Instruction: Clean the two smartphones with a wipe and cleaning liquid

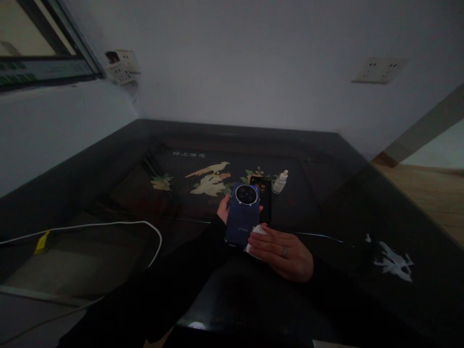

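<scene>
A: Fingers (222, 206), left hand (224, 212)?
B: Wrapped round one blue phone (243, 212), above table (326, 193).
A: Right hand (286, 253)?
B: Closed on one white wipe (254, 233), touching phone's lower edge. Behind: one bottle (280, 182), one black case (267, 199).

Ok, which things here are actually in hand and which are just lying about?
In hand: blue phone in left hand; white wipe under right hand, against the phone.
Lying about: small white bottle and dark flat slab on the table, white cable, wall socket.
</scene>
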A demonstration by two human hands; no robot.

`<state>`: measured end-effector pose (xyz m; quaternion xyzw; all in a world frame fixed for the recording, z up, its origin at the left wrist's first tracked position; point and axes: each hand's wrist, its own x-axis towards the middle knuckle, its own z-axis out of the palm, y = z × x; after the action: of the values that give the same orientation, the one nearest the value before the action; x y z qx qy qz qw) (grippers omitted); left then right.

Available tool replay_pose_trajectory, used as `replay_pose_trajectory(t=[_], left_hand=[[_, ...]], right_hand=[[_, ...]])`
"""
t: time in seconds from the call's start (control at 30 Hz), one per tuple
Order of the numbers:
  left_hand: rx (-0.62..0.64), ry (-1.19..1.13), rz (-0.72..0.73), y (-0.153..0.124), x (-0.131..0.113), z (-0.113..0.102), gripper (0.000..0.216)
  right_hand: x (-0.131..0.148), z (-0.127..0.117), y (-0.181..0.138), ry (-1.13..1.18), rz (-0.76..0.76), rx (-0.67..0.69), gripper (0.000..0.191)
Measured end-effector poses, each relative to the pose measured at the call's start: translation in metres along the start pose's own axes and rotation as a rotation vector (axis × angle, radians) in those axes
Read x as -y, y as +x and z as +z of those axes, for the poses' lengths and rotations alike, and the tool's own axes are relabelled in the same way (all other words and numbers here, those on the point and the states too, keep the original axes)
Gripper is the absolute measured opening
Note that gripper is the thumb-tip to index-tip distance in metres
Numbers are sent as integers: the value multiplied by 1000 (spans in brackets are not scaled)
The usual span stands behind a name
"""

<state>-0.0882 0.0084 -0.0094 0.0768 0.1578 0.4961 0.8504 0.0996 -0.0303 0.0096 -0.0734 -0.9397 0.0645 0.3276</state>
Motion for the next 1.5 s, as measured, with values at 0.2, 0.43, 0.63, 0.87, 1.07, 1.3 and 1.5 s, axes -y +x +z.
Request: replay_pose_trajectory(t=[0.2, 0.43, 0.63, 0.87, 1.07, 1.3, 1.5], left_hand=[[23, 4, -63, -8, -2, 16, 71], [42, 100, -65, -15, 0, 27, 69], [-52, 228, -9, -21, 6, 35, 46], [-15, 368, 103, -24, 13, 33, 54], [-178, 207, 110, -14, 13, 22, 39], [-208, 240, 157, -11, 17, 22, 28], [-148, 372, 246, -16, 19, 21, 54]], right_hand=[[-21, -19, -29, 180, 785, -489, 30], [-38, -7, -37, 374, 1118, -622, 25], [-34, -6, -33, 352, 1150, -578, 24], [-34, -7, -32, 306, 1132, -530, 22], [-33, -4, -31, 357, 1150, -482, 21], [-15, -14, -10, 259, 945, -472, 25], [22, -16, 28, -19, 265, -228, 34]])
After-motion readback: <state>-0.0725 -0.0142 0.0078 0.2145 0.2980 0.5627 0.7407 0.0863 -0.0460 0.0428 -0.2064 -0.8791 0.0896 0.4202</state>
